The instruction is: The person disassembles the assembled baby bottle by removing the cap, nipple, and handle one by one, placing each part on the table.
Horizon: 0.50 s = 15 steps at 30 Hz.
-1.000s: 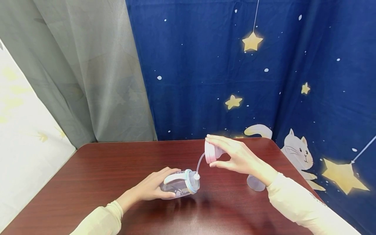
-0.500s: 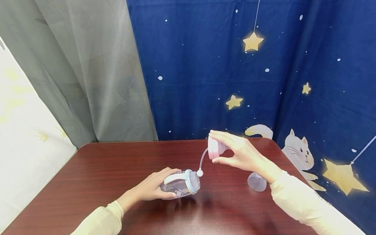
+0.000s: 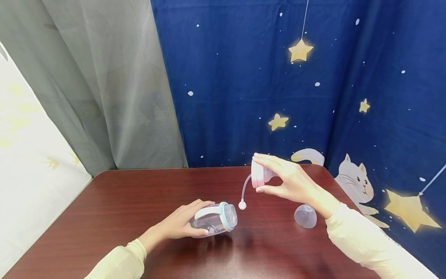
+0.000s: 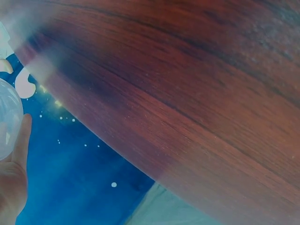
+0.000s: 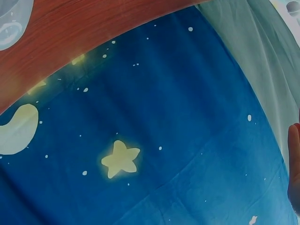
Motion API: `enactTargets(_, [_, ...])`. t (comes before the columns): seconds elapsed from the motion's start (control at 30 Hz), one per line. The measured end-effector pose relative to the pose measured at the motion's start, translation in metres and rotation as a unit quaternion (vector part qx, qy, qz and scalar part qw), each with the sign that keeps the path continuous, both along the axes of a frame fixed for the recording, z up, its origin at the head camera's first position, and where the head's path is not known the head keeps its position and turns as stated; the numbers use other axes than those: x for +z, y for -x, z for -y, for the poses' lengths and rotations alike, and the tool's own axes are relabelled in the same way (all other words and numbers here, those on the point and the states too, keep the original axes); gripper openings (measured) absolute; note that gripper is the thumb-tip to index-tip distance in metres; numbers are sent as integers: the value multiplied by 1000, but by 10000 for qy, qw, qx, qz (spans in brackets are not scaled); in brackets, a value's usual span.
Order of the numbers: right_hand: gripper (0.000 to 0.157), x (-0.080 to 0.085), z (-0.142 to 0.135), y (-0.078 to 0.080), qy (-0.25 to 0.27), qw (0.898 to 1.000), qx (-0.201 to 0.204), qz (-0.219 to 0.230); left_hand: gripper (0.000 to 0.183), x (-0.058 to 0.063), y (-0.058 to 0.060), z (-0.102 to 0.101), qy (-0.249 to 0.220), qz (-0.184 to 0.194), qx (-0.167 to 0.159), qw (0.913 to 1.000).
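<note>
Two pieces held, gap between them

Left grip (image 3: pixel 182 220): fingers and thumb round clear bottle (image 3: pixel 216 224), lower centre of head frame. Bottle tipped sideways, mouth facing right. Right grip (image 3: pixel 290 180): pinching pink collar (image 3: pixel 258 174), right of centre. Straw (image 3: pixel 245 186) hangs off collar; white ball end (image 3: pixel 242 204) just right of bottle mouth, not touching. Clear dome cap (image 3: pixel 305 217) on tabletop (image 3: pixel 139 193), lower right.
</note>
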State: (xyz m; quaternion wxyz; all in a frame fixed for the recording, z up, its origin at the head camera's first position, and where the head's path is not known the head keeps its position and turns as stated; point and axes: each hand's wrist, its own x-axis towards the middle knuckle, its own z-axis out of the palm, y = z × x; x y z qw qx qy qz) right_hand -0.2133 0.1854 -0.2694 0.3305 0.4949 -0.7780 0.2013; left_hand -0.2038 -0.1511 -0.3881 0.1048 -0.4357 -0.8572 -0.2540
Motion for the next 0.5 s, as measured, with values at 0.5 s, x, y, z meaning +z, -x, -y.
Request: enactTargets(0.5, [68, -1, -11, -4, -6, 9998, -198, -79, 68, 0, -1, 0, 43, 12, 54, 10000])
